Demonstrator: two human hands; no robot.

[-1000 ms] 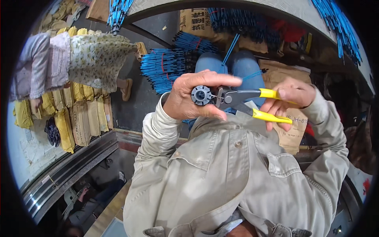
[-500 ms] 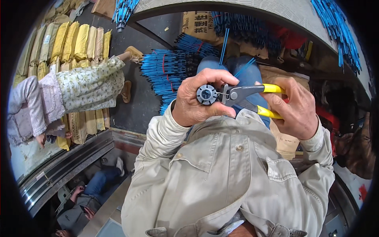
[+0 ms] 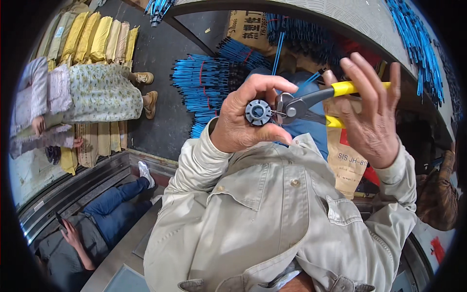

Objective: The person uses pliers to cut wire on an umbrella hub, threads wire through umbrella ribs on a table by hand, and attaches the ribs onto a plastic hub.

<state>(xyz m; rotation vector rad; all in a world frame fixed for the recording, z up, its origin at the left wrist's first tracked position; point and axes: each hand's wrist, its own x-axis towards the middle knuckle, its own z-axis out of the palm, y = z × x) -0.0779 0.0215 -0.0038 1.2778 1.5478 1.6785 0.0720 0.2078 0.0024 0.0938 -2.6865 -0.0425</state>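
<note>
Head view: right hand (image 3: 368, 121) has fanned its fingers wide across the yellow-handled pliers (image 3: 312, 99), seemingly easing its squeeze; left hand (image 3: 231, 124) curls around the slotted grey part (image 3: 258, 113) at their 9 o'clock.

Yellow plier handles (image 3: 345, 88), blue rods (image 3: 191, 75), floral skirt (image 3: 104, 93)

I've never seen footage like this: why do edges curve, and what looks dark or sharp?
Head view: the fisheye lens bows the edge of the tabletop, and the picture's corners go black; head view again: the pliers look fairly crisp, while shadow fills the space under the tabletop's right side.
</note>
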